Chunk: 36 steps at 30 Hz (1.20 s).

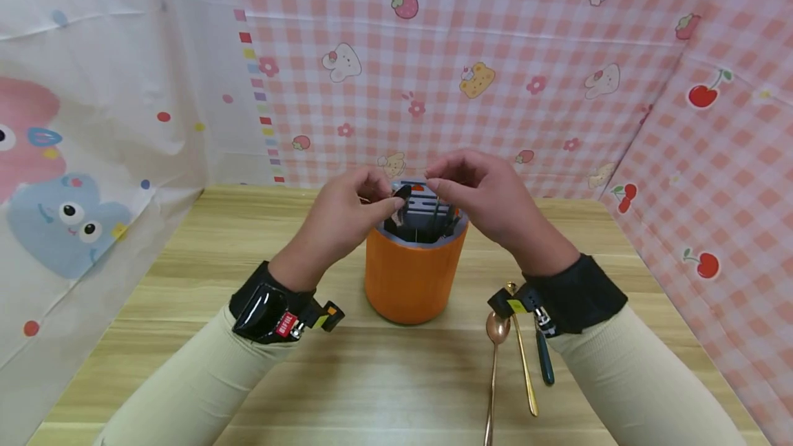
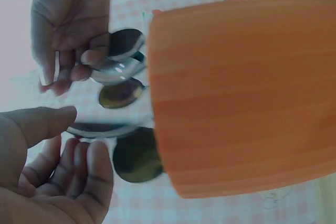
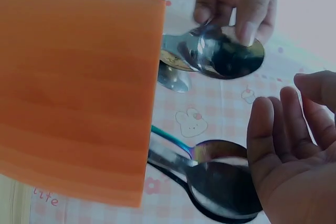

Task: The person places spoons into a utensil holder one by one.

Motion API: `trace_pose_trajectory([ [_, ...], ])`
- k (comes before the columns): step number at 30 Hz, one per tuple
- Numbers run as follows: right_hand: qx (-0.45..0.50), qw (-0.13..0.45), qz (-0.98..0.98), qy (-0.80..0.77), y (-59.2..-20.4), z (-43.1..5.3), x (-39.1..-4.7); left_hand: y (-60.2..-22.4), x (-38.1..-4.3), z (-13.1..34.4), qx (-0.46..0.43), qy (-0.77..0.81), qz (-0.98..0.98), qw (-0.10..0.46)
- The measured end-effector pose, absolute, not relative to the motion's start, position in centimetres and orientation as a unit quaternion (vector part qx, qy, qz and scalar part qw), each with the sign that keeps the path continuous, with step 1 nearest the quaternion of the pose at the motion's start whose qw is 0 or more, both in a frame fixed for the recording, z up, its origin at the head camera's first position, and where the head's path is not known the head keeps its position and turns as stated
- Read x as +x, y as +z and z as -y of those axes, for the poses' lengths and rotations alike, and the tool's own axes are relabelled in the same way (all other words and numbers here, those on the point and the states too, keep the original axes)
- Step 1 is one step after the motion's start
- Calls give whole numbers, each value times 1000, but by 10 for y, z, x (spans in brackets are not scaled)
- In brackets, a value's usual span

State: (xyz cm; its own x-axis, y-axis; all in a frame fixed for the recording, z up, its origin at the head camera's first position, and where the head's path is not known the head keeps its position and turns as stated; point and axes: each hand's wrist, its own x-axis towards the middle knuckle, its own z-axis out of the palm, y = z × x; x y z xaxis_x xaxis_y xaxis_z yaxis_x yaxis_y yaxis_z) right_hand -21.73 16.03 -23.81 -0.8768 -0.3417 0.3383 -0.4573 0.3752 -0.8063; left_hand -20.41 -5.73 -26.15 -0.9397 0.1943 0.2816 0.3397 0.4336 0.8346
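a person's left hand (image 1: pixel 350 215), fingers clamped on a shiny spoon (image 3: pixel 223 56) that sticks up from a big orange cup (image 1: pixel 414 277) on the desk (image 1: pixel 347 391), right hand (image 1: pixel 486 195) just beside more spoons (image 3: pixel 223 187) in it, thumb and fingers apart

A pink-and-white gingham hanging (image 1: pixel 434 40) covers the back, printed with strawberries (image 1: pixel 405 4), rabbits (image 1: pixel 343 62) and a bear (image 1: pixel 477 81); small coloured squares (image 1: pixel 246 38) run down its left side. Left hangs a white sheet (image 1: pixel 124 60) bearing a blue cartoon heart (image 1: pixel 65 229); right, a gingham panel (image 1: pixel 743 177) with cherries (image 1: pixel 703 96). Whether fabric or plastic is hard to tell. Below, a wood-grain tabletop (image 1: pixel 186 274) catches soft light.
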Motion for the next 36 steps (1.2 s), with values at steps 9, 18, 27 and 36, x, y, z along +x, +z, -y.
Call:
trace_pose_trajectory([
  [9, 224, 11, 847, 482, -251, -186, -202, -257, -175, 33, -249, -502, 825, 74],
  [18, 191, -18, 859, 474, -278, -210, -190, -281, -172, 6, -257, -465, 847, -13],
  [27, 157, -43, 867, 471, -310, -230, -181, -312, -168, -17, -313, -429, 846, -54],
  [36, 160, -62, 876, 451, -358, -247, -171, -363, -171, -42, -316, -403, 854, -95],
])
